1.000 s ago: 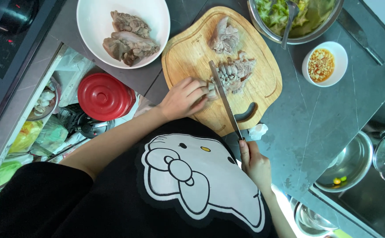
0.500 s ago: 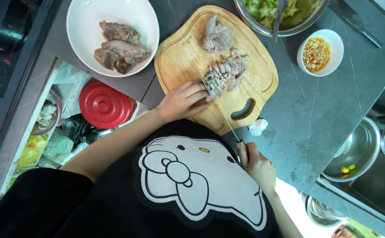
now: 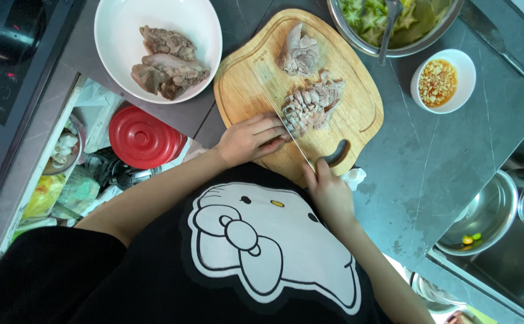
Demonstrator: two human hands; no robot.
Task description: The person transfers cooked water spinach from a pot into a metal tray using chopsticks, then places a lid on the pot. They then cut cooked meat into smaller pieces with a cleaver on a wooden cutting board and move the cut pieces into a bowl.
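A wooden cutting board [image 3: 244, 90] lies on the dark counter with cooked meat on it. One uncut chunk [image 3: 298, 54] sits at its far side, and a partly sliced piece [image 3: 313, 103] lies in the middle. My left hand [image 3: 250, 139] rests on the board with its fingertips pressed against the near end of the sliced meat. My right hand [image 3: 328, 191] grips the handle of a knife [image 3: 291, 133], whose thin blade stands edge-down right beside my left fingertips at the cut end of the meat.
A white bowl [image 3: 113, 45] with more cooked meat stands left of the board. A metal bowl of green salad [image 3: 394, 24] and a small white dish of orange sauce [image 3: 442, 81] are at the far right. A red lid [image 3: 142, 137] sits lower left; a sink [image 3: 490, 216] is right.
The knife has drawn in closer to me and now cuts at the near end of the meat. My right hand has come up to the board's edge. My left hand still steadies the meat.
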